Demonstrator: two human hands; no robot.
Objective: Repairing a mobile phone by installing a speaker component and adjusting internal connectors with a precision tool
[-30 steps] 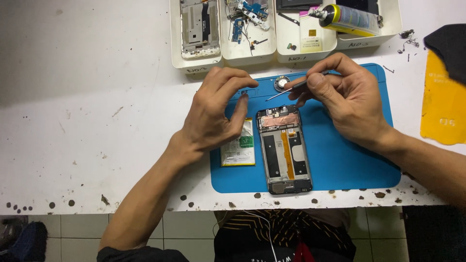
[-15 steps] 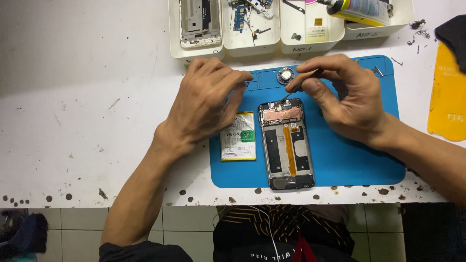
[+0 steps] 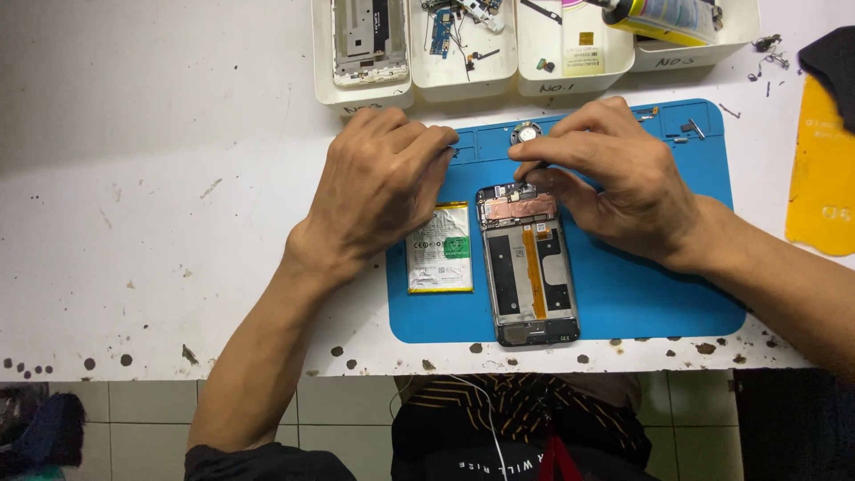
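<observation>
An opened phone without its back cover lies upright on a blue work mat, showing a copper-coloured shield and an orange flex strip. My right hand is closed around a thin dark tool whose tip sits at the phone's top edge. My left hand rests knuckles-up on the mat's upper left corner, fingers curled under and nothing visible in them. A white battery with a green label lies just left of the phone, partly under my left hand. A small round metal part sits above the phone.
White trays along the back edge hold a phone frame, small boards and cables, and a yellow-and-black tube. Loose screws lie at the mat's top right. A yellow sheet lies at the far right. The table's front edge runs just below the phone.
My right hand has dropped from beside the round part to the phone's top edge. My left hand's fingers have curled in, away from the phone.
</observation>
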